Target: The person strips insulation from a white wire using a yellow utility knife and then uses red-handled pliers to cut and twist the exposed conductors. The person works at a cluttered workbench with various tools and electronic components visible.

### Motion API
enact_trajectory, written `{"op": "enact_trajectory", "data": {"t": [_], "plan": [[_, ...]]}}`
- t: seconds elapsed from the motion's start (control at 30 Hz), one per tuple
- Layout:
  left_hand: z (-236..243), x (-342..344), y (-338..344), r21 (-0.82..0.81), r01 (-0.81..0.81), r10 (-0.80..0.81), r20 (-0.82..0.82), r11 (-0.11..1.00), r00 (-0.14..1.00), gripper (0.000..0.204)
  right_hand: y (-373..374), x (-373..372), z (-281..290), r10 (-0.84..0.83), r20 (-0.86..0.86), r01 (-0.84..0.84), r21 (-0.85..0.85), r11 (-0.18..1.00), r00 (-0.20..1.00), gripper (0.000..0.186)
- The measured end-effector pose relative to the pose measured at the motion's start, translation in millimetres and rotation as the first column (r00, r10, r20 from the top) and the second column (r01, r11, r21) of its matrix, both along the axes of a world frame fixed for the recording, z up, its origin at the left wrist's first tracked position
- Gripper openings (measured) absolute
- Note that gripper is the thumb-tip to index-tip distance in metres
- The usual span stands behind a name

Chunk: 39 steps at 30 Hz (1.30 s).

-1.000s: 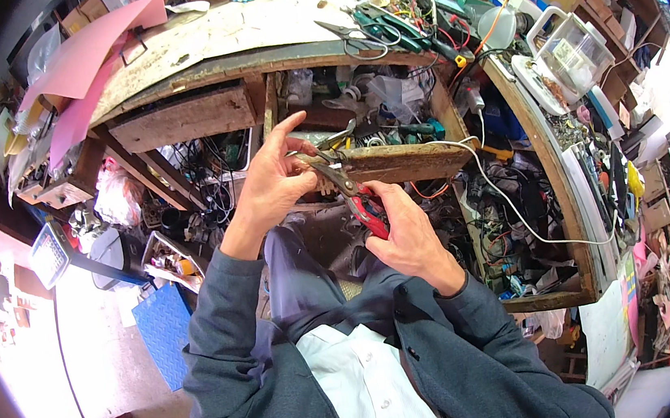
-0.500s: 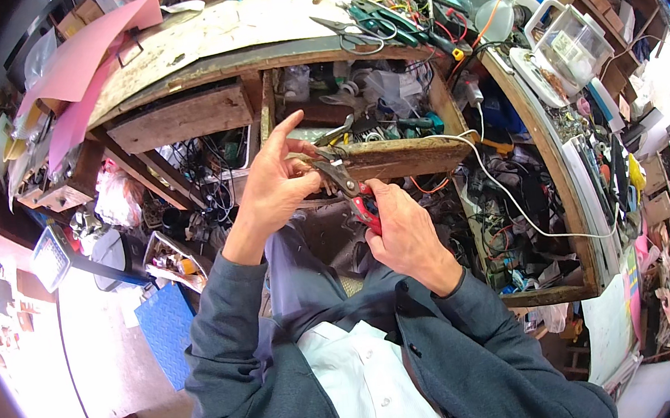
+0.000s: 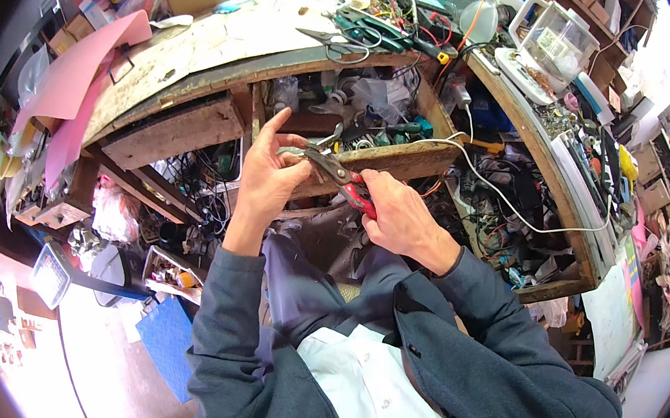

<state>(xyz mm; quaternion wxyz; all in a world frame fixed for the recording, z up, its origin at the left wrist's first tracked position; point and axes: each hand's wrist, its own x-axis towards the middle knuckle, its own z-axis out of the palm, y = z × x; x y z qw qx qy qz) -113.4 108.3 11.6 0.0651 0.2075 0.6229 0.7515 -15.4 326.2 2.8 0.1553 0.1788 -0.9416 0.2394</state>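
My right hand [image 3: 405, 211] is wrapped around the red handles of a pair of pliers [image 3: 355, 191]. Their dark jaws point up and left, toward my left hand [image 3: 265, 167]. That hand has its index finger stretched upward, while its thumb and other fingers are pinched together beside the jaws. Whatever small piece sits in the pinch is too small to name. A shiny curved metal piece [image 3: 329, 137] shows just beyond the jaws; I cannot tell whether it touches my left fingers. Both hands are above my lap, at the front of the pulled-out wooden drawer [image 3: 395, 162].
Inside the drawer lie plastic bags [image 3: 380, 98] and mixed tools. Scissors [image 3: 346, 43] and several green-handled tools rest on the bench top [image 3: 196, 48]. A white cable [image 3: 505, 191] loops over an open compartment of tangled wires at right. A blue board [image 3: 166, 341] stands at lower left.
The pliers and my right hand have shifted slightly up and left, and the handles show more fully. My left hand stays pinched by the jaws. The whole view has tilted a little.
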Motion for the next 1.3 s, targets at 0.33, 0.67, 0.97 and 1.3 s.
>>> {"op": "enact_trajectory", "data": {"t": [0.33,0.67,0.97,1.3], "plan": [[-14.4,-41.3,16.4,0.323,-0.106,0.071,0.119,0.941,0.99,0.079,16.0,-57.6,28.5,-0.031,-0.137,0.051,0.145,0.988,0.99,0.048],[-27.2,-72.8,69.2,0.387,0.111,-0.25,0.33,0.915,0.91,0.051,3.4,-150.3,19.5,-0.193,-0.042,0.195,0.064,0.979,0.98,0.033],[-35.5,-88.5,106.1,0.553,-0.239,-0.115,0.529,0.798,0.841,0.017,-20.7,-166.1,-1.8,-0.088,-0.06,0.087,-0.033,0.996,0.994,0.03],[-26.9,-88.2,111.4,0.339,-0.407,0.155,0.576,0.848,0.803,0.019,-19.9,-168.9,-7.0,-0.164,-0.083,0.177,0.19,0.966,0.983,0.02]]}}
